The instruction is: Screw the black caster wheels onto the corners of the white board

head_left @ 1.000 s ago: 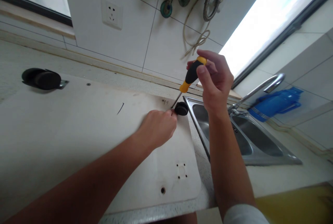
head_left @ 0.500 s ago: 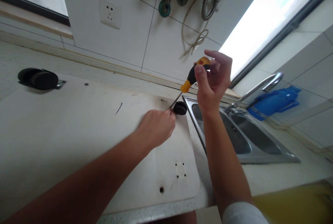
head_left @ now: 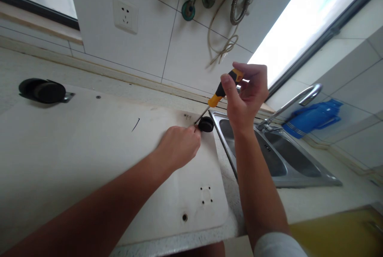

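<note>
My right hand [head_left: 247, 93] grips the butt of a yellow and black screwdriver [head_left: 220, 91] between thumb and fingers. The shaft slants down to the left, its tip beside a black caster wheel [head_left: 206, 124] at the far right corner of a white board [head_left: 143, 177]. My left hand [head_left: 181, 145] is closed at that spot, its fingertips pressed against the base of the caster by the screwdriver tip. Whatever those fingers pinch is hidden. A second black caster [head_left: 43, 91] with a metal plate is at the board's far left. Holes [head_left: 206, 195] mark the near right corner.
Right of the board is a double steel sink [head_left: 273, 153] with a curved faucet [head_left: 299, 101] and a blue jug [head_left: 314, 117] behind it. On the tiled wall are a socket [head_left: 125, 16], pipe valves [head_left: 188, 8] and a hanging cord [head_left: 229, 46]. A yellow panel [head_left: 335, 233] is at lower right.
My right hand has shifted its fingers around the screwdriver handle, and the handle has turned slightly. The tip stays by the caster, and my left hand holds its place.
</note>
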